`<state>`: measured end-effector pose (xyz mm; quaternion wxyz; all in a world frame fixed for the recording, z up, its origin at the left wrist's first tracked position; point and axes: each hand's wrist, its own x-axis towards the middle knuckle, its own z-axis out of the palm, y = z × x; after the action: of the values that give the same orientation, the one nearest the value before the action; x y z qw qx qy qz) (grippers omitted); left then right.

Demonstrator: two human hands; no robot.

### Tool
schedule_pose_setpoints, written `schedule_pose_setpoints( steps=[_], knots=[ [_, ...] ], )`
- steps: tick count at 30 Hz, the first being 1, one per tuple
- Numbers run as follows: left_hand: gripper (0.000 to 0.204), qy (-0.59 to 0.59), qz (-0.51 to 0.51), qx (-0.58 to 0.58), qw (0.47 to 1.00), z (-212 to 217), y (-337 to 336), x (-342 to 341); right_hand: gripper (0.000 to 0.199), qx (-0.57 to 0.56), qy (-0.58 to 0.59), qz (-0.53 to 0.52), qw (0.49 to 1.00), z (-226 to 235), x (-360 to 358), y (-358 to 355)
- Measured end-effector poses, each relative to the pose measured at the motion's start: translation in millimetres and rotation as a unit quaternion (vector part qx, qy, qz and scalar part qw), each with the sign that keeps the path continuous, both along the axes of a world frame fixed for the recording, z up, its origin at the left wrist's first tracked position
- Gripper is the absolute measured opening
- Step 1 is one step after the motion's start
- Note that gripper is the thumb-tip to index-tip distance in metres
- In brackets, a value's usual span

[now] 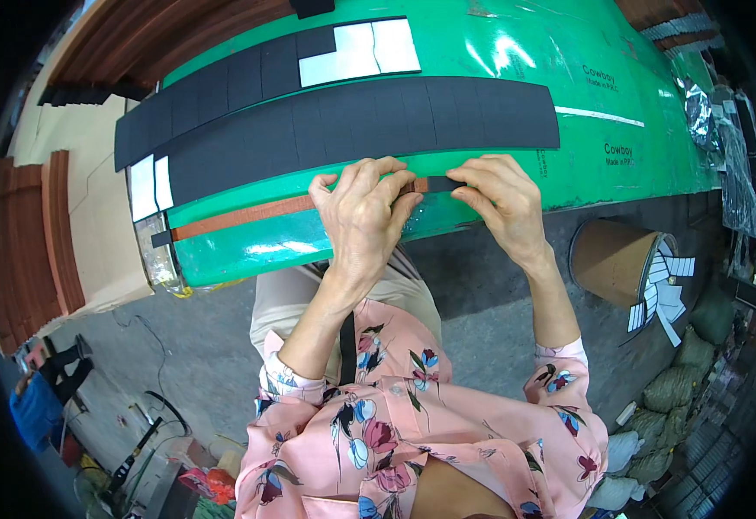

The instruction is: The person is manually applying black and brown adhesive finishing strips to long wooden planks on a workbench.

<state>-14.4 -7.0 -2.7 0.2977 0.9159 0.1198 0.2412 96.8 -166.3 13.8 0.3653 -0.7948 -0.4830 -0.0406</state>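
Observation:
A long brown strip [248, 214] lies along the near edge of the green tabletop [482, 216], with a small black piece [161, 238] at its left end. My left hand [362, 208] is closed around the strip near its right end, fingers bent over it. At that end sits another black piece [441, 183], pinched between the thumb and fingers of my right hand [501, 199]. Just beyond my hands is a wide black sheet [360, 117] divided into pieces by fine lines. Behind it lies a second black sheet [213, 91] with bare white backing [373, 48] at its right.
Stacks of brown strips lie at the far left [161, 39] and on the left board [27, 242]. Right of my legs, a brown bin [611, 259] holds white scraps [659, 290]. Clear plastic bags [737, 173] hang at the right, above stacked sacks [676, 389].

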Motion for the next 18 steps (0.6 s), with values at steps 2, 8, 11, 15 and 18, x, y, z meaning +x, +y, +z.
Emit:
schedule_pose_setpoints(
  steps=[2,8,11,15,18],
  knots=[
    [0.023,0.002,0.001,-0.006,1.0,0.5,0.1,-0.3,0.025,-0.008,-0.005,0.004,1.0,-1.6,-0.8,2.0],
    [0.022,0.002,0.009,-0.009,1.0,-0.7,-2.3,0.0,0.025,-0.018,-0.025,0.003,1.0,-3.7,-0.8,2.4],
    [0.022,-0.001,0.009,-0.019,1.0,-0.9,-2.7,0.0,0.026,-0.023,-0.033,0.003,0.999,-3.7,0.1,1.6],
    [0.022,0.002,0.007,-0.021,1.0,0.1,-3.6,0.9,0.027,-0.023,-0.036,0.006,0.999,-3.6,1.2,1.8],
    [0.022,0.008,0.011,-0.023,1.0,1.4,-1.0,-0.7,0.027,-0.028,-0.037,0.011,0.999,-1.5,0.9,6.0]
  ],
)
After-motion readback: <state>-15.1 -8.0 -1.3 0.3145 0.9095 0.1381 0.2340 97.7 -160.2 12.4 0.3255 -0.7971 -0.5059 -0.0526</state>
